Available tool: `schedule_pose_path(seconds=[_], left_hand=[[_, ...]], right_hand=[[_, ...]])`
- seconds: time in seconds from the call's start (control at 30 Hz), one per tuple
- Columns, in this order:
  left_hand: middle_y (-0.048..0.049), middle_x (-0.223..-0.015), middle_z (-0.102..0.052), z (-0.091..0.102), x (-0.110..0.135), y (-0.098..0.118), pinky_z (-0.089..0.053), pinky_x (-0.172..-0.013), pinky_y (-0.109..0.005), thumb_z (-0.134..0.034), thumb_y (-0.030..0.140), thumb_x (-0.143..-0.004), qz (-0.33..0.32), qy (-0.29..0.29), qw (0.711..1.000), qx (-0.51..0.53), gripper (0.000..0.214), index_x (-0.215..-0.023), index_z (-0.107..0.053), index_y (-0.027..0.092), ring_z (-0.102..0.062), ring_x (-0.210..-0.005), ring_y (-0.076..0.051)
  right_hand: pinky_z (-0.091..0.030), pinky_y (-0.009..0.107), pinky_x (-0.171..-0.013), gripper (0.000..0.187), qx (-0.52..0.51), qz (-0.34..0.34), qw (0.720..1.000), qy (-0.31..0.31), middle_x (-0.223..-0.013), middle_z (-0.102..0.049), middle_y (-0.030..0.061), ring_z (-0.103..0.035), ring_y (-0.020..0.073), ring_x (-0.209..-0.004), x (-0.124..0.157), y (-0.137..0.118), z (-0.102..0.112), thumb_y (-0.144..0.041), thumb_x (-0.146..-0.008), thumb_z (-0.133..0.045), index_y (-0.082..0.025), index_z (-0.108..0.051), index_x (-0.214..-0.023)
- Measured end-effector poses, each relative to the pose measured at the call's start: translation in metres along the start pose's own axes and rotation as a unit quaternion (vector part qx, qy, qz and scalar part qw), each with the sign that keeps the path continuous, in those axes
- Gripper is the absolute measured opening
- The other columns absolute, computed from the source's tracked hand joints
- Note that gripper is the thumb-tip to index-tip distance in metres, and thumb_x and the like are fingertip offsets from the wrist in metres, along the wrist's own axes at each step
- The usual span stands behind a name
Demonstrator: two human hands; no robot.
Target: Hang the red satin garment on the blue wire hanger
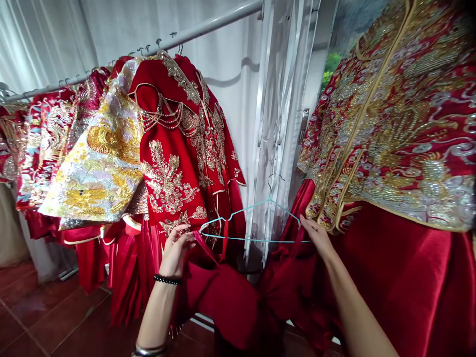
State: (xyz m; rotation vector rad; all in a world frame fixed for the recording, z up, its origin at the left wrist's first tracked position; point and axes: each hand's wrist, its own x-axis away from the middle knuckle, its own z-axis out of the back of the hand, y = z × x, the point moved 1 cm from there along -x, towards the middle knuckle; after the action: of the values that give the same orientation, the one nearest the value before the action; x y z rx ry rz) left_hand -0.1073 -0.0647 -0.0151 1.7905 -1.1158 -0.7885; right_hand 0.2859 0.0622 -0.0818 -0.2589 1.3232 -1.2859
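Note:
A thin light-blue wire hanger (270,241) is stretched level between my hands, its hook pointing up. Below it hangs a dark red garment (238,302) with narrow straps, one of which loops over the hanger's left part. My left hand (177,245), wearing a black bead bracelet, pinches another red strap (205,246) just outside the hanger's left end. At the other end, my right hand (315,232) has its fingers closed on the hanger's right corner, where a red strap comes down. The exact grip of the right fingertips is partly hidden.
On the left, a white rail (215,25) carries several embroidered garments, the nearest a red jacket (171,158). A large beaded red outfit (394,148) stands close on the right. Between them is a white metal frame (260,124). Below are dark red floor tiles (59,322).

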Motion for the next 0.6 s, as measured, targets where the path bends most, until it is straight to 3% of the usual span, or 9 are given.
schedule_pose_path(seconds=[0.27, 0.47, 0.6], left_hand=[[0.0007, -0.06, -0.064, -0.016, -0.004, 0.035, -0.043, -0.056, -0.02, -0.068, 0.017, -0.044, -0.083, -0.005, 0.997, 0.005, 0.042, -0.084, -0.053, 0.015, -0.057, -0.055, -0.009], [0.0, -0.068, -0.064, -0.038, 0.004, 0.047, -0.043, -0.062, -0.023, -0.065, 0.02, -0.053, -0.109, -0.098, 0.987, -0.066, 0.034, -0.085, -0.055, 0.015, -0.058, -0.065, -0.012], [0.0002, -0.07, -0.063, -0.055, 0.004, 0.044, -0.043, -0.064, -0.025, -0.06, 0.021, -0.059, -0.122, -0.181, 0.965, -0.143, 0.028, -0.087, -0.055, 0.017, -0.059, -0.071, -0.014]], right_hand=[[-0.039, 0.028, -0.064, 0.046, -0.07, -0.005, 0.997, -0.017, -0.053, -0.044, -0.0031, -0.043, 0.0129, -0.058, 0.006, -0.009, -0.006, -0.061, -0.065, -0.051, -0.02, -0.045, -0.046], [-0.034, 0.026, -0.06, 0.042, -0.106, -0.023, 0.994, -0.014, -0.057, -0.04, -0.0039, -0.04, 0.0114, -0.058, 0.008, -0.002, -0.014, -0.056, -0.063, -0.055, -0.019, -0.044, -0.047], [-0.034, 0.025, -0.061, 0.042, -0.096, -0.022, 0.995, -0.017, -0.058, -0.041, -0.0035, -0.041, 0.0116, -0.06, 0.011, -0.001, -0.017, -0.057, -0.065, -0.053, -0.019, -0.044, -0.049]])
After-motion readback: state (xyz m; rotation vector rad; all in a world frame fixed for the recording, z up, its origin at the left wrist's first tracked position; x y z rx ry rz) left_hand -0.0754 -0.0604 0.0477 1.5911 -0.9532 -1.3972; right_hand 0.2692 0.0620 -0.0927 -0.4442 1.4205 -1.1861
